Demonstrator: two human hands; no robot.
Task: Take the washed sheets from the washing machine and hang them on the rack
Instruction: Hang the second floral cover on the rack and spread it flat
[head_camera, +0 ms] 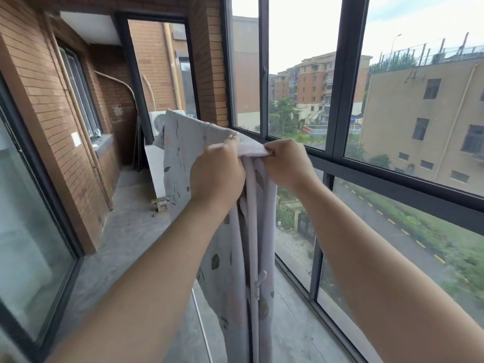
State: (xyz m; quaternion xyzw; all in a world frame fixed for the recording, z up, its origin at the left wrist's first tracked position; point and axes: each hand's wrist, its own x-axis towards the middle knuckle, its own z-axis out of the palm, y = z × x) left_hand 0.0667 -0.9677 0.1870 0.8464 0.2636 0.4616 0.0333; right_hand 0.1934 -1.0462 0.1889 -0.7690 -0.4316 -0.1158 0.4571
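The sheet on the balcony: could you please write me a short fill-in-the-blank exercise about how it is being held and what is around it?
1. The left hand and the right hand grip the sheet at its ____ edge.
2. Of the two hands, the ____ one is nearer the window.
3. The wall on the left side of the balcony is built of ____.

Missing words: top; right; brick.
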